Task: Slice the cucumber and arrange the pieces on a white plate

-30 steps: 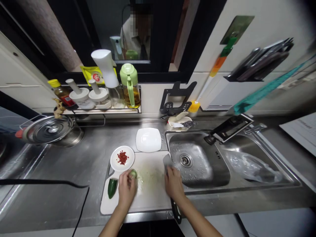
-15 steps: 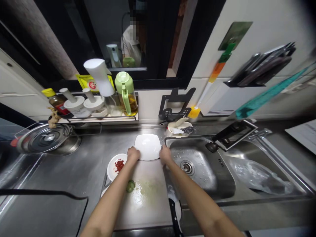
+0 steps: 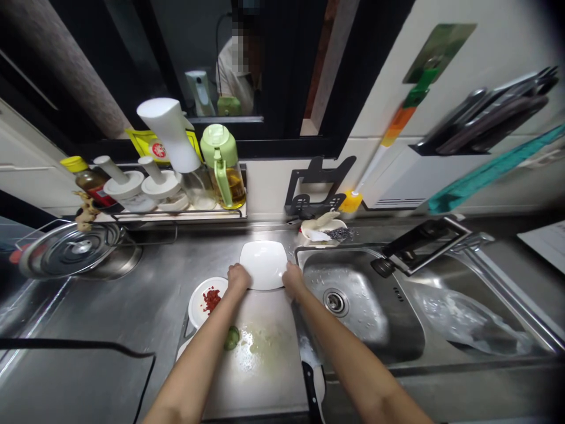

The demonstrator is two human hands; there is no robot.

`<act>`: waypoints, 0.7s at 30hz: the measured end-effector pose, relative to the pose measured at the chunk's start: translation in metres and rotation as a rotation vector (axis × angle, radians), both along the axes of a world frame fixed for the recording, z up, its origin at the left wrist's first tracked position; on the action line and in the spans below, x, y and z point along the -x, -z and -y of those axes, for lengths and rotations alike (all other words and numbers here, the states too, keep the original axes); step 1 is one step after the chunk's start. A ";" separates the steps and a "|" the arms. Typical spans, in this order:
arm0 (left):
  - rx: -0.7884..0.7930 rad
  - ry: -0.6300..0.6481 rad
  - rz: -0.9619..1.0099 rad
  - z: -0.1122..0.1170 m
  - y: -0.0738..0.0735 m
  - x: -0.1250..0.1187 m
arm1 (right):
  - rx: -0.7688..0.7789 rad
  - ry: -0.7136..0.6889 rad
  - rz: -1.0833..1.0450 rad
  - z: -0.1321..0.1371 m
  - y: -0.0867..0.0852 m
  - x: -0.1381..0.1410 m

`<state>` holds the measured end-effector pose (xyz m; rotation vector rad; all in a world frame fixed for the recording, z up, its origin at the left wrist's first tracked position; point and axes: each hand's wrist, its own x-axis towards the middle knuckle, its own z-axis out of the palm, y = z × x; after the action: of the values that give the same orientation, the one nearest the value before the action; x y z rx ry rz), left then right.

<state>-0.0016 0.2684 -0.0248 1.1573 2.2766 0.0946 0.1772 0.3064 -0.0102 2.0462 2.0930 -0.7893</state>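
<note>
A white squarish plate [image 3: 263,265] lies between my two hands at the far end of the cutting board [image 3: 269,377]. My left hand [image 3: 239,277] is closed on the plate's left edge, and my right hand [image 3: 293,279] grips its right edge. Left of my left forearm, a white dish [image 3: 197,303] holds chopped red pieces [image 3: 212,300]. A green vegetable piece [image 3: 232,338] sits on the wet board, partly behind that forearm. Along the board's right side lies a knife with a black handle [image 3: 310,386].
To the right is a steel sink [image 3: 353,318] with a faucet [image 3: 424,247] and a plastic bag [image 3: 472,321]. A rack at the back left carries an oil bottle [image 3: 223,171] and seasoning jars [image 3: 126,191]. A lidded pot [image 3: 70,250] stands far left.
The camera view has shifted slightly. Both hands stay on the plate, which looks nearly unmoved on the board.
</note>
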 end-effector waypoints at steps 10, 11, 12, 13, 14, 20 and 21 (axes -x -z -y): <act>-0.124 0.010 -0.014 0.013 -0.023 0.002 | -0.002 0.009 -0.056 -0.002 -0.006 -0.009; -0.136 0.016 -0.012 0.016 -0.027 0.001 | -0.010 0.007 -0.064 0.000 -0.008 -0.011; -0.146 0.021 -0.011 0.021 -0.031 0.000 | -0.018 0.003 -0.073 0.002 -0.012 -0.013; -0.158 0.028 -0.008 0.026 -0.034 -0.001 | -0.028 0.000 -0.083 0.005 -0.016 -0.016; -0.172 0.035 -0.008 0.032 -0.038 -0.003 | -0.038 -0.004 -0.092 0.009 -0.020 -0.019; -0.253 0.077 -0.043 0.083 -0.051 -0.017 | -0.080 -0.033 -0.130 0.051 -0.041 -0.038; -0.239 0.075 -0.051 0.093 -0.052 -0.021 | -0.080 -0.038 -0.133 0.060 -0.042 -0.041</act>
<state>0.0191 0.1757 0.0270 1.3789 2.3101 0.3198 0.2182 0.2460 0.0320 2.0396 2.2618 -0.8725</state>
